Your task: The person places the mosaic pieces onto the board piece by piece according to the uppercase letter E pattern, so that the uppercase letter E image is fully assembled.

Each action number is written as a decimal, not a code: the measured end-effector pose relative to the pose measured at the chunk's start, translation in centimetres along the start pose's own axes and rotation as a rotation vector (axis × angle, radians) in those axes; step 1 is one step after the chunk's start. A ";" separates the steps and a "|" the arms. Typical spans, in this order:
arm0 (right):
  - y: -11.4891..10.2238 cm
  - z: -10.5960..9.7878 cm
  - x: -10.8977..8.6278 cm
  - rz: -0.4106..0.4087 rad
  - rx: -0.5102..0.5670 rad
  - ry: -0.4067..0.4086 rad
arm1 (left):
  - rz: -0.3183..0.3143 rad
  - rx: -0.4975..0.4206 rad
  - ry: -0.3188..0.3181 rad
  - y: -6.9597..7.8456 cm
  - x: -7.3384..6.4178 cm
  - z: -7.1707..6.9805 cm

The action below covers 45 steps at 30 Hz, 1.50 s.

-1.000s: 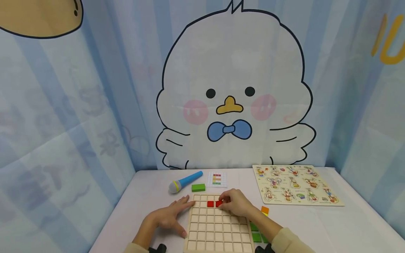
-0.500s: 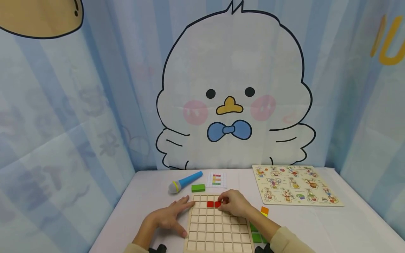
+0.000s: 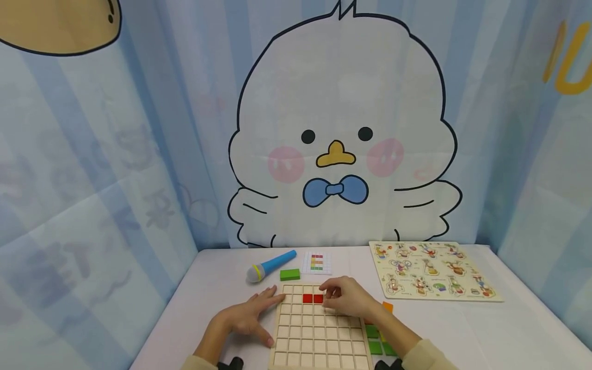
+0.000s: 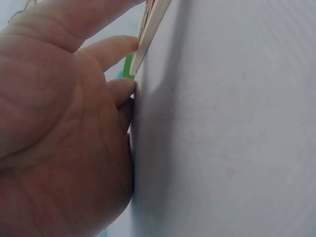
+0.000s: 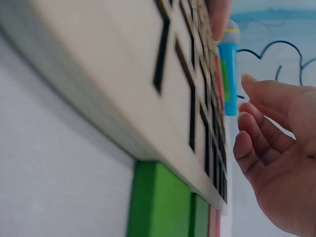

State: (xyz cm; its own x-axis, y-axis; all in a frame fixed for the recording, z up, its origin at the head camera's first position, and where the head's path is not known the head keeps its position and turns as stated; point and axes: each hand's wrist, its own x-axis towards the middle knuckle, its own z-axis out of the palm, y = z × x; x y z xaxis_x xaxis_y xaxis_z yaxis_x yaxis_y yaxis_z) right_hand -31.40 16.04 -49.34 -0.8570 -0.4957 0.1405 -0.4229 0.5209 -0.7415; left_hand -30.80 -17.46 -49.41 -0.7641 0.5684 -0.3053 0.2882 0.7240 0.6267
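A wooden grid board [image 3: 307, 333] lies flat in front of the person. Two red square tiles [image 3: 307, 298] sit side by side in cells of its second row from the back. My left hand [image 3: 247, 314] is spread along the board's left side, thumb and fingertip touching the frame; the left wrist view shows its palm [image 4: 59, 128] beside the board's edge. Over the back of the grid, just right of the red tiles, is my right hand [image 3: 347, 297]. In the right wrist view its fingers [image 5: 249, 145] are loosely bent, apart from the board, with nothing between them.
Green tiles [image 3: 374, 348] and an orange tile [image 3: 387, 307] lie along the board's right side, partly under the right forearm. Behind the board are a green block [image 3: 290, 275], a blue toy microphone [image 3: 277, 262] and a pattern card [image 3: 317, 263]. A picture puzzle [image 3: 435, 275] lies back right.
The second red tile has shifted left into its cell beside the first. My right hand has let go of it and drawn slightly right. The left hand stays put.
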 end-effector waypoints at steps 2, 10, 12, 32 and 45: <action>-0.1 -0.5 -0.3 0.005 0.013 0.013 | 0.007 -0.004 -0.001 0.0 0.0 0.0; -1.0 -2.2 -1.2 -0.004 -0.010 0.083 | 0.020 -0.004 -0.001 -0.3 0.2 0.0; -1.2 -2.6 -1.6 -0.014 -0.022 0.101 | 0.016 -0.004 -0.003 -0.3 0.2 0.1; 0.6 -6.4 -4.2 0.073 -0.038 0.112 | 0.025 -0.010 0.004 -0.2 0.1 0.0; 1.9 -7.5 -5.4 0.146 -0.063 -0.024 | 0.012 -0.012 0.002 -0.4 0.2 0.0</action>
State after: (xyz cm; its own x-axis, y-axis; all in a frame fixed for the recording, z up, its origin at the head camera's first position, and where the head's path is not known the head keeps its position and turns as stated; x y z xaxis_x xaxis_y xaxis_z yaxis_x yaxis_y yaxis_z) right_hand -29.80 24.94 -46.55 -0.9036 -0.4280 0.0178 -0.3129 0.6311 -0.7098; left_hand -31.06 -17.67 -49.69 -0.7619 0.5760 -0.2963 0.2901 0.7125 0.6389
